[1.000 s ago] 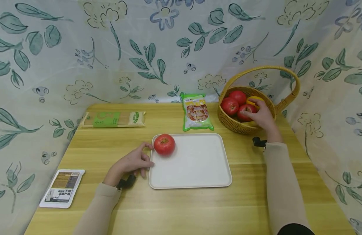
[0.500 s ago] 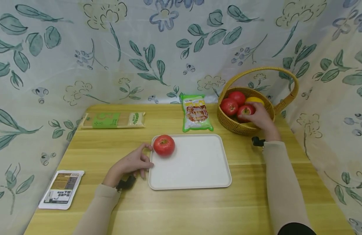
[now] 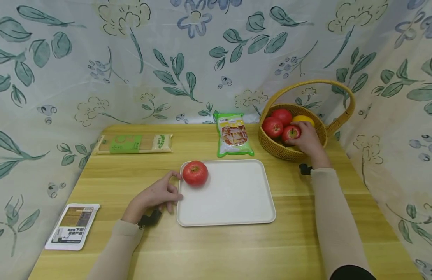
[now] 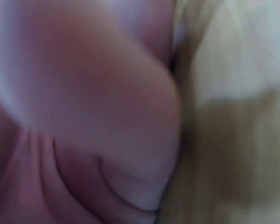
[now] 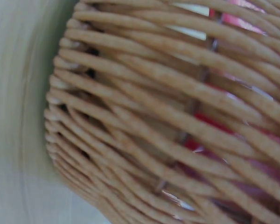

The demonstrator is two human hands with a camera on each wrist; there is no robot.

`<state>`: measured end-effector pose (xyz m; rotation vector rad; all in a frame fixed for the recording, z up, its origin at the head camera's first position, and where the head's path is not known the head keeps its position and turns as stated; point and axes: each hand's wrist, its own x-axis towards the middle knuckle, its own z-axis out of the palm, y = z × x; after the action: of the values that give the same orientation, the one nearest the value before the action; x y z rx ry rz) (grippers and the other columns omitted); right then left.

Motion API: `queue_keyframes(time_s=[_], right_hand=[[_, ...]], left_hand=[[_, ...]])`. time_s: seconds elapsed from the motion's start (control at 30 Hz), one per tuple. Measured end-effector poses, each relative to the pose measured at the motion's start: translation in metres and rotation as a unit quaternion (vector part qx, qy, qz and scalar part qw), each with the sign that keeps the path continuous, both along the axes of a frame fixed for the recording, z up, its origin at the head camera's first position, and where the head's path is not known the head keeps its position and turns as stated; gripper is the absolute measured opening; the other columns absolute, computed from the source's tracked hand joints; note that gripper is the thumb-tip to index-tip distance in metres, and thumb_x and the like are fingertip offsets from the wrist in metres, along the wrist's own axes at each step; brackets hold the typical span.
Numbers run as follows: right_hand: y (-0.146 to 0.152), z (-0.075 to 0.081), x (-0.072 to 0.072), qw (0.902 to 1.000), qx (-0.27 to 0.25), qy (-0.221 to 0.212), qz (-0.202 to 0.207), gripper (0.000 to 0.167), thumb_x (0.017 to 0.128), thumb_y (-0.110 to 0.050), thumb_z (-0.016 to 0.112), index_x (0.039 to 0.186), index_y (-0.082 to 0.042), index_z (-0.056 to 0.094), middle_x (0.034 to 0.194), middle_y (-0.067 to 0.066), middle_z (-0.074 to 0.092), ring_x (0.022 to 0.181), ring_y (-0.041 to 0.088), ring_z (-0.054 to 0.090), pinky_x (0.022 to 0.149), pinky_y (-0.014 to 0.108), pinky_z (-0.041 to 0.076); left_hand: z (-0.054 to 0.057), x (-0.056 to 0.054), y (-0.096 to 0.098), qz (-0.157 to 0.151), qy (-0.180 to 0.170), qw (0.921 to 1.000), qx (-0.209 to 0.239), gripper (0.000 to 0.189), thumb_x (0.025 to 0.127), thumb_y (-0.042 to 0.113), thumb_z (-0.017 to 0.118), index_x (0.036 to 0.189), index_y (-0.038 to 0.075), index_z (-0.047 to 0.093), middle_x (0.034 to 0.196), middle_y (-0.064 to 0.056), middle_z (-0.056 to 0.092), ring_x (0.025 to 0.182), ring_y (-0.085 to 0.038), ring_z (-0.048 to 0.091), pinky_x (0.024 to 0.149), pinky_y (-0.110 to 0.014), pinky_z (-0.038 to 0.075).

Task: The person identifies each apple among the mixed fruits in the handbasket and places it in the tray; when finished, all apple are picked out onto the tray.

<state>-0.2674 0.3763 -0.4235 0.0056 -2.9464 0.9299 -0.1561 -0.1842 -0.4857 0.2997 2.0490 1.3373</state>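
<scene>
A white rectangular tray (image 3: 233, 194) lies on the table with a red apple (image 3: 195, 173) in its far left corner. My left hand (image 3: 156, 194) holds the tray's left edge, index finger and thumb at the rim. In the left wrist view, its bent fingers (image 4: 107, 102) fill most of the picture. Inside the wicker basket (image 3: 277, 149), my right hand (image 3: 308, 142) grips a red apple (image 3: 290, 133) between thumb and fingers. Two other red apples (image 3: 272, 127) and a yellow fruit (image 3: 303, 119) lie around it. The right wrist view has the basket's woven side (image 5: 144, 112) up close, hiding that hand.
A green-edged food bag (image 3: 234, 135) lies behind the tray, left of the basket. A long pack of noodles (image 3: 135, 143) is at the back left, a white-edged packet (image 3: 73, 226) at the left edge. The basket's tall handle (image 3: 307, 82) arches over the fruit.
My right hand has come down from over the yellow fruit and closed around the front apple, which has turned and shifted slightly left. My left hand and the tray stay put.
</scene>
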Motion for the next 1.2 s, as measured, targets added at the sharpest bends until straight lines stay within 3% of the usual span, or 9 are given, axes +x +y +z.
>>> queue_keyframes(time_s=[0.47, 0.73, 1.07, 1.2], right_hand=[[0.001, 0.003, 0.005, 0.9996, 0.012, 0.019, -0.014, 0.073, 0.089, -0.019, 0.086, 0.149, 0.000, 0.051, 0.155, 0.035, 0.039, 0.141, 0.058, 0.039, 0.118, 0.071, 0.031], [0.006, 0.016, 0.015, 0.9991, -0.002, 0.033, -0.026, 0.072, 0.091, -0.020, 0.084, 0.151, -0.002, 0.050, 0.155, 0.033, 0.040, 0.136, 0.056, 0.042, 0.110, 0.072, 0.038], [0.006, 0.045, 0.049, 0.9969, -0.061, 0.037, -0.034, 0.079, 0.093, -0.026, 0.083, 0.159, -0.006, 0.044, 0.162, 0.028, 0.037, 0.143, 0.051, 0.039, 0.114, 0.069, 0.038], [-0.003, 0.057, 0.063, 0.9940, -0.102, 0.023, -0.033, 0.081, 0.094, -0.032, 0.083, 0.161, -0.014, 0.043, 0.164, 0.019, 0.037, 0.145, 0.043, 0.041, 0.110, 0.055, 0.046]], left_hand=[[0.000, 0.000, 0.001, 0.005, -0.001, 1.0000, -0.004, 0.067, 0.094, 0.021, 0.080, 0.143, 0.015, 0.034, 0.078, -0.006, 0.068, 0.051, -0.017, 0.067, 0.043, -0.025, 0.044], [0.001, 0.001, 0.002, 0.003, 0.002, 1.0000, -0.007, 0.066, 0.095, 0.020, 0.079, 0.143, 0.015, 0.034, 0.078, -0.006, 0.068, 0.052, -0.018, 0.068, 0.043, -0.026, 0.044], [0.002, 0.001, 0.000, 0.003, -0.002, 0.9999, -0.011, 0.067, 0.095, 0.021, 0.079, 0.142, 0.016, 0.034, 0.078, -0.006, 0.067, 0.051, -0.018, 0.067, 0.043, -0.026, 0.044], [0.002, 0.001, 0.000, 0.003, -0.002, 1.0000, -0.009, 0.067, 0.095, 0.021, 0.079, 0.143, 0.016, 0.033, 0.078, -0.006, 0.067, 0.051, -0.018, 0.067, 0.043, -0.025, 0.044]])
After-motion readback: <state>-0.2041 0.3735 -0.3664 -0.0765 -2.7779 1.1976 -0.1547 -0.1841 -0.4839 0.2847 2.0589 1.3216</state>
